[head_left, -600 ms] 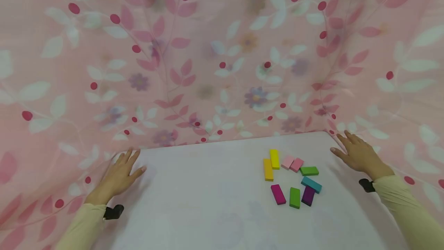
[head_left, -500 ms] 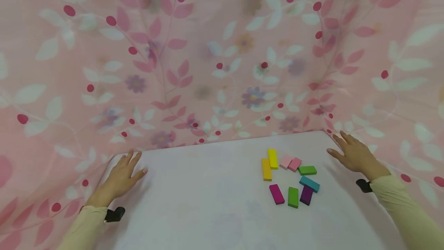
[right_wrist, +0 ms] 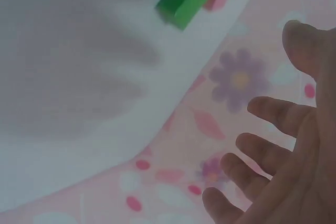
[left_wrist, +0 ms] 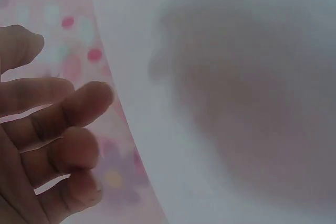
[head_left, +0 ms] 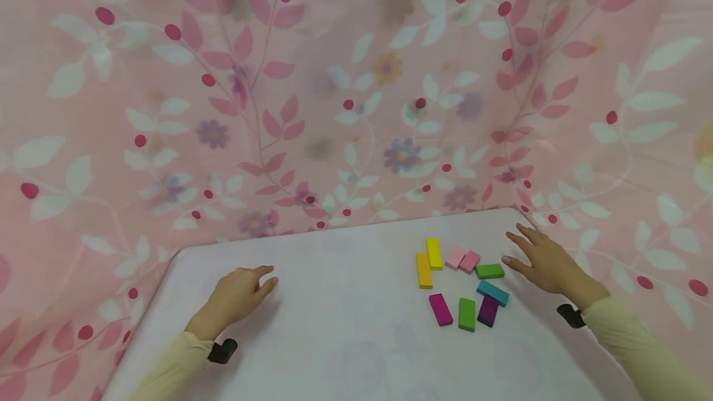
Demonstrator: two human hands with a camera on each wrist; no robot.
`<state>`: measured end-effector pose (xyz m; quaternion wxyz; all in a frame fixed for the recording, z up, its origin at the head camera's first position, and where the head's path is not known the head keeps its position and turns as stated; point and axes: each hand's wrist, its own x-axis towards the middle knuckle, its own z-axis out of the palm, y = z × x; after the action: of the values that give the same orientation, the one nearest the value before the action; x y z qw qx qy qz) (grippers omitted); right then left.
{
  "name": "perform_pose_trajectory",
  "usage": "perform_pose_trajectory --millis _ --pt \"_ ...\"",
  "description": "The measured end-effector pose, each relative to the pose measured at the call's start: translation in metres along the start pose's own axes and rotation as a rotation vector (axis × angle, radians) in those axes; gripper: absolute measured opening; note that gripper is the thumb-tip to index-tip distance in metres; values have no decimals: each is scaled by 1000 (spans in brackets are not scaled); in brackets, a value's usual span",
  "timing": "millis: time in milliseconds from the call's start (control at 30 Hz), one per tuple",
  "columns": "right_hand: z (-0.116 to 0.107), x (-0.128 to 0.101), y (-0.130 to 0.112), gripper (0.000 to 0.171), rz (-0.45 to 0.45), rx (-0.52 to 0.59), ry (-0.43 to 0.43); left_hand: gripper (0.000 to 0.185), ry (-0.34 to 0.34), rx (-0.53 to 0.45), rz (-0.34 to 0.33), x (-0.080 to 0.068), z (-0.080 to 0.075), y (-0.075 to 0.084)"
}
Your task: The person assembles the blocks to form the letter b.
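Grip of your left hand (head_left: 233,297): empty, loosely bent, lower left of frame. Right hand (head_left: 548,267): empty, spread wide, lower right. Both have shifted inward, bringing the right nearer the coloured blocks (head_left: 466,314), table (head_left: 334,296), right of centre.

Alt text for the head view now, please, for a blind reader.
A person's right hand, open and empty, hovers beside nine colorful blocks on a white table; the left hand, also empty, is well apart from them. Pink floral backdrop behind.
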<state>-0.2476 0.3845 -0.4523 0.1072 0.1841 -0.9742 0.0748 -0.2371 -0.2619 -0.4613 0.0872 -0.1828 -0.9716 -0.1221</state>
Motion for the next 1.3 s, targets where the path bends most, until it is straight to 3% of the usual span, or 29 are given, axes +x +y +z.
perform_pose_trajectory --millis 167,333,600,767,933,1167,1300 --pt "7 -3 -25 64 -66 30 2 33 26 46 95 5 14 47" --pt "15 -6 -46 60 -94 81 -27 33 20 24 216 12 26 90" --pt "27 -11 -70 51 -98 112 -74 33 0 -9 357 22 45 138" --pt "34 -18 -81 48 -129 101 -90 32 -11 -27 368 26 59 166" --pt "40 -25 -88 48 -183 91 -56 34 -65 -56 363 33 73 198" --pt "48 -30 -92 51 -165 84 -73 37 -161 -127 280 43 88 233" --pt "52 -32 -93 52 -159 68 -63 35 -174 -128 238 46 95 247"
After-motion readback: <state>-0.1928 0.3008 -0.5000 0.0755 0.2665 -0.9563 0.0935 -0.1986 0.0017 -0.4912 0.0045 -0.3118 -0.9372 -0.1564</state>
